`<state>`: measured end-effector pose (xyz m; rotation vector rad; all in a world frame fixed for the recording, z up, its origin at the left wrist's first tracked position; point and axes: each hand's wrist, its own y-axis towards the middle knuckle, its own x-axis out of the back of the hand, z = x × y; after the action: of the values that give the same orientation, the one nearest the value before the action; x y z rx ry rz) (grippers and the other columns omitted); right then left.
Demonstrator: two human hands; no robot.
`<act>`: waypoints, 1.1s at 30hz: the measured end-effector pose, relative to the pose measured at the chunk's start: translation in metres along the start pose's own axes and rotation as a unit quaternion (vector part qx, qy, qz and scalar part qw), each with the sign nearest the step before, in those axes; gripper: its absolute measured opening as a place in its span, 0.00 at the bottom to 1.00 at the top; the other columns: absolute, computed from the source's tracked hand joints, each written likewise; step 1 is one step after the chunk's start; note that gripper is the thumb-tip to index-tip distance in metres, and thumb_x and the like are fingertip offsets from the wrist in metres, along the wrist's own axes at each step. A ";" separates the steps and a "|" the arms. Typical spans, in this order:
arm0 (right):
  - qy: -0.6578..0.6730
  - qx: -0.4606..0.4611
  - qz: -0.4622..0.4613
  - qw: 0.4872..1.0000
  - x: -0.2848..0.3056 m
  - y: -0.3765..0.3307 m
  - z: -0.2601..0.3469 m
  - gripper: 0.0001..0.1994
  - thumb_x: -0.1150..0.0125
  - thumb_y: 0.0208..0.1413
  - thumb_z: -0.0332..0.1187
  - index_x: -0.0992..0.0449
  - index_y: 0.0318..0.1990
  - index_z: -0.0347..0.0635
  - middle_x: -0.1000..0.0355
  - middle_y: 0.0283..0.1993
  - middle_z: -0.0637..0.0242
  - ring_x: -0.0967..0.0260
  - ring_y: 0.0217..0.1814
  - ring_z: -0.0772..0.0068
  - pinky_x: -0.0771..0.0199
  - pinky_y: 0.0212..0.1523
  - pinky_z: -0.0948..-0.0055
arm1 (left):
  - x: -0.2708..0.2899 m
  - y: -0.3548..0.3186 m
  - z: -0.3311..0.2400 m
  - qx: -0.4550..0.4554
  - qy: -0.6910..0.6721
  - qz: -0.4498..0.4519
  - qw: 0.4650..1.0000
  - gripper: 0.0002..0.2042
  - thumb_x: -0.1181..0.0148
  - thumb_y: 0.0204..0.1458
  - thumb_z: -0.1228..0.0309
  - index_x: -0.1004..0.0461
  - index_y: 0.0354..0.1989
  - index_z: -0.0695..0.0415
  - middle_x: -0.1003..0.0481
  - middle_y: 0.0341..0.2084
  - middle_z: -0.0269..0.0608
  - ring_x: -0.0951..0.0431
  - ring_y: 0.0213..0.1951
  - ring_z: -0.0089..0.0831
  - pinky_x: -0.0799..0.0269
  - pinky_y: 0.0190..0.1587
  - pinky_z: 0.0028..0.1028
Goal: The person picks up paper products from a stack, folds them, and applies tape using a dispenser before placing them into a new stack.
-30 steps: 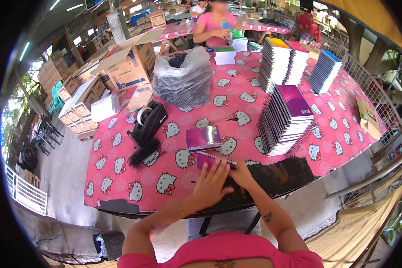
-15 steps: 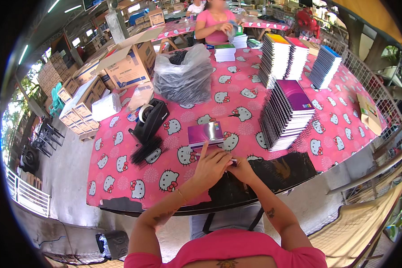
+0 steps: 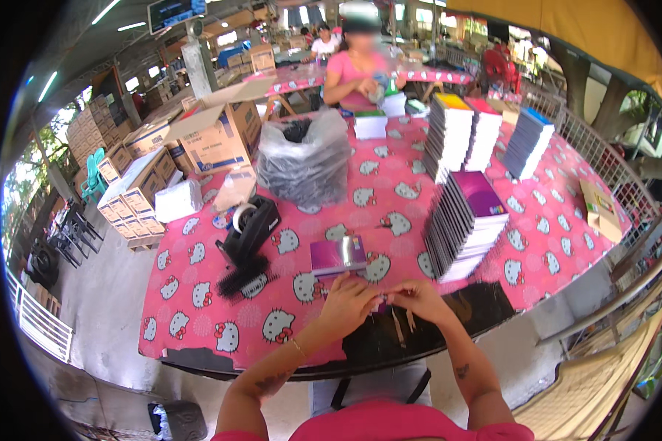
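My left hand [image 3: 351, 303] and my right hand [image 3: 421, 300] meet at the table's near edge. Their fingertips pinch around something small and pale that I cannot make out, with a bit of purple just below. Right beyond my left fingers lies a small purple notebook [image 3: 337, 254], flat on the cloth. Left of it, a black tape dispenser [image 3: 254, 233] stands beside a pile of loose black binding coils [image 3: 244, 278]. To the right rises a tall stack of purple notebooks [image 3: 467, 226] with black coils along their sides.
Behind stands a clear plastic bag [image 3: 304, 165] with dark contents, near an open cardboard box [image 3: 217, 136]. Stacks of yellow-topped [image 3: 449, 136], red-topped [image 3: 482, 131] and blue-topped notebooks [image 3: 528, 143] stand at the far right. A person in pink [image 3: 357, 77] handles something across the table.
The view has tilted up, so the table sits lower in it. My right hand has shifted slightly right, away from the left. My left index finger no longer points out straight.
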<state>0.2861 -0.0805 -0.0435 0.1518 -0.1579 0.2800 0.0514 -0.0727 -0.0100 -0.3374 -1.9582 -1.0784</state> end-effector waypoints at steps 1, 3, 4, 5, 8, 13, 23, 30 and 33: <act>-0.002 0.007 0.009 1.000 0.002 0.002 0.001 0.07 0.33 0.58 0.26 0.18 0.43 0.34 0.22 0.33 0.71 0.29 0.35 0.85 0.26 0.38 0.79 | 0.002 0.002 -0.001 -0.003 -0.001 -0.006 1.000 0.08 0.38 0.58 0.63 0.22 0.40 0.52 0.23 0.32 0.38 0.21 0.40 0.39 0.36 0.61 0.47; -0.004 0.017 0.025 1.000 0.002 0.004 0.006 0.06 0.33 0.58 0.26 0.18 0.41 0.34 0.22 0.33 0.71 0.29 0.35 0.85 0.27 0.37 0.79 | 0.000 -0.001 0.002 0.007 -0.015 0.003 1.000 0.08 0.38 0.58 0.62 0.22 0.40 0.53 0.23 0.32 0.38 0.21 0.40 0.40 0.35 0.58 0.46; -0.007 0.025 0.031 0.999 0.003 0.007 0.010 0.06 0.33 0.57 0.26 0.18 0.41 0.34 0.22 0.33 0.70 0.29 0.35 0.85 0.27 0.37 0.79 | 0.000 0.000 0.004 0.012 -0.023 0.007 1.000 0.09 0.38 0.58 0.62 0.22 0.40 0.53 0.22 0.33 0.38 0.21 0.39 0.40 0.34 0.57 0.45; -0.006 0.028 0.033 0.999 0.002 0.006 0.011 0.06 0.32 0.57 0.26 0.18 0.40 0.34 0.23 0.32 0.70 0.29 0.35 0.85 0.27 0.36 0.79 | 0.000 0.001 0.006 0.008 -0.038 0.009 0.999 0.09 0.39 0.58 0.62 0.22 0.39 0.53 0.22 0.33 0.38 0.21 0.39 0.40 0.32 0.52 0.42; -0.027 0.061 -0.001 0.998 -0.007 0.010 0.004 0.05 0.32 0.54 0.24 0.21 0.37 0.34 0.23 0.31 0.69 0.28 0.34 0.84 0.27 0.34 0.78 | 0.003 0.001 0.003 0.015 -0.021 0.045 0.999 0.09 0.39 0.59 0.62 0.23 0.40 0.54 0.23 0.32 0.39 0.21 0.38 0.40 0.30 0.48 0.41; -0.080 0.068 -0.132 0.986 -0.025 0.004 0.006 0.05 0.35 0.50 0.22 0.25 0.33 0.34 0.26 0.28 0.64 0.28 0.31 0.81 0.25 0.33 0.75 | 0.007 0.003 -0.015 -0.005 0.043 0.035 0.998 0.10 0.39 0.58 0.64 0.25 0.43 0.55 0.23 0.32 0.41 0.21 0.38 0.42 0.28 0.44 0.40; -0.255 0.276 -0.291 0.880 -0.001 -0.035 0.120 0.09 0.34 0.52 0.25 0.21 0.41 0.37 0.22 0.43 0.54 0.22 0.46 0.53 0.24 0.46 0.59 | 0.064 0.045 -0.010 -0.033 0.054 0.062 0.996 0.07 0.36 0.52 0.72 0.23 0.39 0.56 0.24 0.32 0.41 0.22 0.36 0.42 0.27 0.39 0.38; -0.273 0.154 -0.449 0.837 0.140 -0.035 0.160 0.28 0.32 0.55 0.32 0.30 0.63 0.37 0.33 0.66 0.51 0.37 0.70 0.54 0.41 0.69 0.57 | 0.071 0.228 -0.048 -0.185 -0.120 -0.304 0.927 0.11 0.35 0.52 0.77 0.21 0.45 0.60 0.22 0.37 0.46 0.20 0.36 0.38 0.25 0.37 0.33; -0.397 0.202 -0.373 0.814 0.134 -0.032 0.191 0.34 0.31 0.56 0.36 0.36 0.68 0.36 0.37 0.70 0.48 0.42 0.74 0.52 0.46 0.73 0.57 | 0.050 0.269 -0.055 -0.076 -0.282 -0.249 0.923 0.12 0.36 0.57 0.74 0.23 0.48 0.61 0.21 0.39 0.45 0.19 0.36 0.31 0.22 0.36 0.29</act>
<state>0.3970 -0.1078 0.1627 0.7374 -0.8524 -0.5729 0.2071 0.0349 0.1946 -0.2546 -2.5649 -1.5970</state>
